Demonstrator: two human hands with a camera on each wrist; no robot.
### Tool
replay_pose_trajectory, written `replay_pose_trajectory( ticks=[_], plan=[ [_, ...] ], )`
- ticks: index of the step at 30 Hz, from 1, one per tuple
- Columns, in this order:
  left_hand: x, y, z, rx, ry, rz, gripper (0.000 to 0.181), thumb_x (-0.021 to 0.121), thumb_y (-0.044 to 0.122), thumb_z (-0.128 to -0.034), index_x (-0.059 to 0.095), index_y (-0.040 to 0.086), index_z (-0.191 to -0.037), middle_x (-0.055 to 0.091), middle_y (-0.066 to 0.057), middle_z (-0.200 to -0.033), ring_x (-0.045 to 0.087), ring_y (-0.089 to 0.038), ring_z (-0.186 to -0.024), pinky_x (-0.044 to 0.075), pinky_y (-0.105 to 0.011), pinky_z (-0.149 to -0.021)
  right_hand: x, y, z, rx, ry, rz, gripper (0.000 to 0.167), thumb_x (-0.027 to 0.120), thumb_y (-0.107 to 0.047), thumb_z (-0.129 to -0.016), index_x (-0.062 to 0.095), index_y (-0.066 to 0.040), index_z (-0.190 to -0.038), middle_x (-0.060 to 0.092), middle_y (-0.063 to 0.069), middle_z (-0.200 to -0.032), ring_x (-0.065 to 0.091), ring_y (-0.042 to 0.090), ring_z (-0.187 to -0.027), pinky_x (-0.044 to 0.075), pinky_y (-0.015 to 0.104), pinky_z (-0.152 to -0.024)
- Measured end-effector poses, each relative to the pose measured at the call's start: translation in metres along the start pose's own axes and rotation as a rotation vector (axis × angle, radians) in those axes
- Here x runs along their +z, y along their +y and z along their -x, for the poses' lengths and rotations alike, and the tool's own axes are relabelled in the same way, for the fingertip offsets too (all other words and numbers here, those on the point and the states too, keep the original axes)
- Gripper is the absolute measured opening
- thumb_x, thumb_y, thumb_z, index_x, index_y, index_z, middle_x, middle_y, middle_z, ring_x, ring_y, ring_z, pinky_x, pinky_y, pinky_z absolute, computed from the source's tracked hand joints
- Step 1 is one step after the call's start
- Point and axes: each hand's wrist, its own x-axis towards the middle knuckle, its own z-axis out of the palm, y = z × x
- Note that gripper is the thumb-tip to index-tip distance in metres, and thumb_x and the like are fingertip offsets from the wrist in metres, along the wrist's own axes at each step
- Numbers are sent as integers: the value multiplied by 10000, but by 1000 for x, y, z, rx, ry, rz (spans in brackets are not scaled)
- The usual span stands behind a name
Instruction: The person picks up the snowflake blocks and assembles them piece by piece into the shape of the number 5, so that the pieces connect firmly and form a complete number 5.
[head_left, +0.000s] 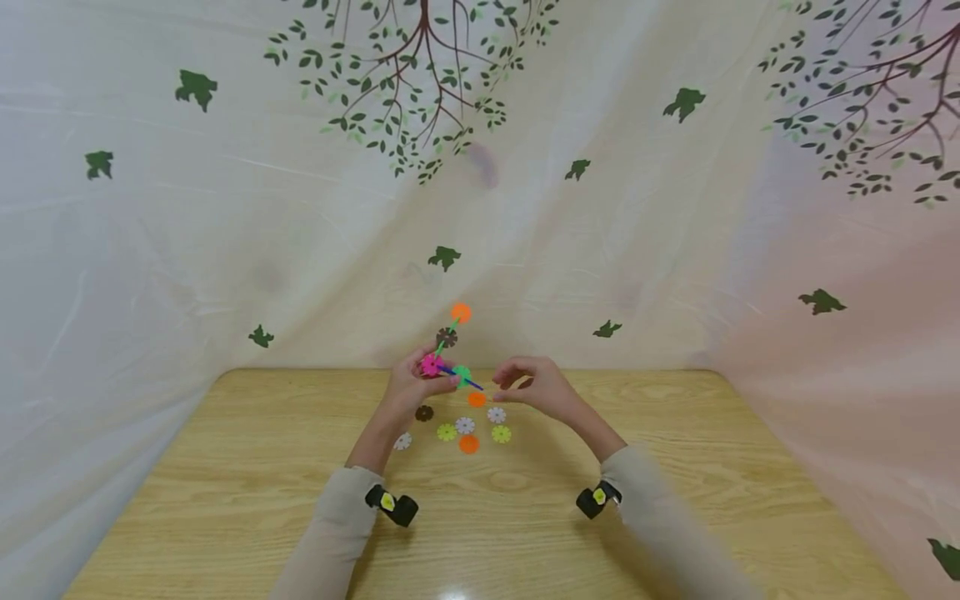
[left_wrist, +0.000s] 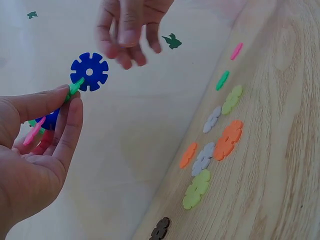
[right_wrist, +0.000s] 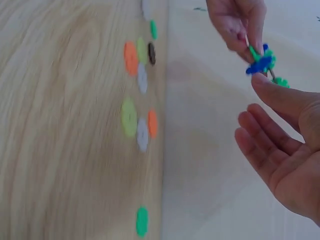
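My left hand (head_left: 408, 385) pinches a chain of joined notched discs between thumb and fingers, above the far part of the table. In the head view the chain has an orange disc (head_left: 461, 312) at its top, then a brown disc (head_left: 447, 337), a pink disc (head_left: 431, 365) and a green disc (head_left: 462, 376). A blue disc (left_wrist: 89, 72) stands at the chain's near end in the left wrist view, slotted to the green one. Held apart to the right, my right hand (head_left: 542, 388) has its fingers loosely bent and holds nothing; its palm (right_wrist: 300, 170) shows bare.
Loose discs lie on the wooden table (head_left: 247, 467) below the hands: orange (head_left: 468, 444), yellow-green (head_left: 501, 434), white (head_left: 402, 441) and brown (head_left: 424, 413) among them. Pink (left_wrist: 237, 51) and green (right_wrist: 142, 221) ones lie farther off. A patterned curtain (head_left: 337, 275) hangs behind the table.
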Motion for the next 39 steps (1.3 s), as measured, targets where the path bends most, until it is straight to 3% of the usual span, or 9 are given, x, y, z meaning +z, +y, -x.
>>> replay_pose_trajectory(
  ticks=[7,11,15,24,39],
  plan=[
    [-3,-2,1,-7,-20,-17,773,724,-30,-903,346,45,-1572,687,-157,-1213,721,-113,-904,610,-269,-853,-34,23,10,35,-203,134,235,809,-71,-859,728,-27,-1076,724,207,-1066,686,377,-1001,587,305,-791],
    [-3,-3,2,-11,-24,-19,787,717,-47,-900,328,37,-1579,674,-187,-1236,723,-111,-905,611,-276,-856,-47,36,17,36,-259,168,254,798,-49,-863,709,21,-1091,711,249,-1085,670,419,-1002,593,363,-801],
    [-2,-3,2,-19,-28,-7,805,716,-63,-893,317,43,-1584,670,-194,-1248,722,-103,-912,611,-279,-859,-60,49,23,34,-267,198,266,785,-32,-865,699,71,-1096,708,259,-1086,662,408,-974,586,441,-834],
    [-1,-4,1,-28,-36,-20,798,717,-61,-891,332,57,-1580,668,-202,-1265,719,-95,-908,607,-265,-861,-76,80,29,52,-295,277,234,799,5,-827,729,70,-1041,732,201,-1013,666,276,-848,546,236,-729],
    [2,-5,1,-34,-56,-34,799,723,-56,-890,335,63,-1579,634,-239,-1312,717,-102,-913,607,-271,-862,-81,99,32,145,-292,326,210,802,8,-813,749,18,-1015,727,104,-936,593,134,-806,529,256,-724]
  ],
)
